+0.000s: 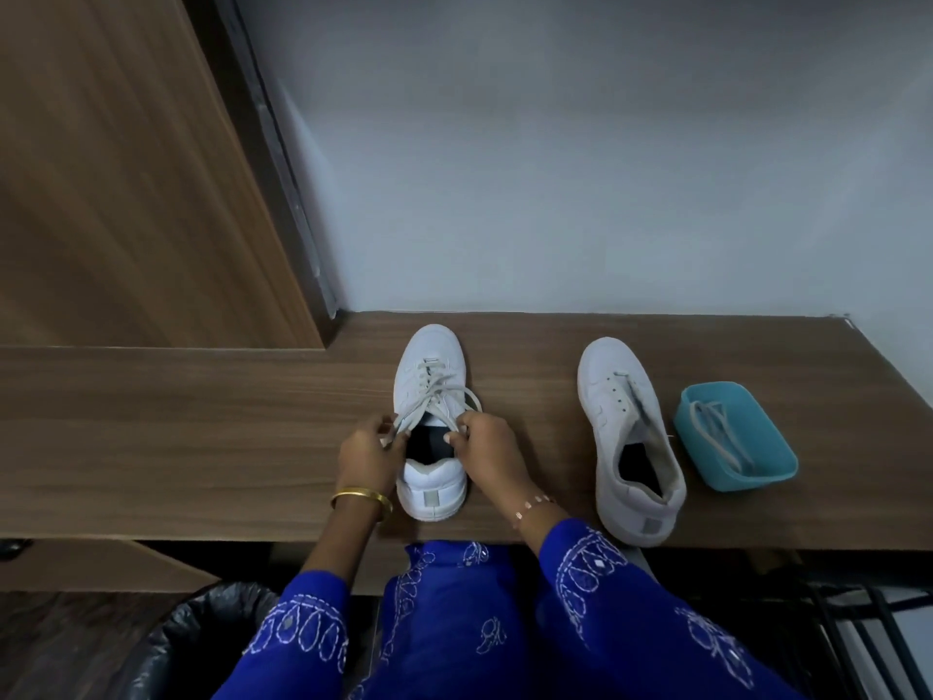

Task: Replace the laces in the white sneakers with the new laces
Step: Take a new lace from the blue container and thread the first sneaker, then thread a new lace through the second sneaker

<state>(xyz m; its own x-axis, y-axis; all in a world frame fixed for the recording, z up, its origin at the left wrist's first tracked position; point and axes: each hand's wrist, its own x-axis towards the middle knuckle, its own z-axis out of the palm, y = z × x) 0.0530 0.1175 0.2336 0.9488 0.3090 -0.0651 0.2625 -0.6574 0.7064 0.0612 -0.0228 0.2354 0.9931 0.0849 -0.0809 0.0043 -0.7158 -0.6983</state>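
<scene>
both hands pinching lace, wrists bent

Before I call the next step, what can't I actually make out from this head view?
- Lace ends on the left sneaker: hidden inside the left hand and right hand, so whether a knot is forming is unclear.
- Right sneaker: eyelets too small to tell if any lace remains.
- Lace in the blue tray: old or new, one or several, unclear.
- Bin: cut off by the bottom edge.
</scene>
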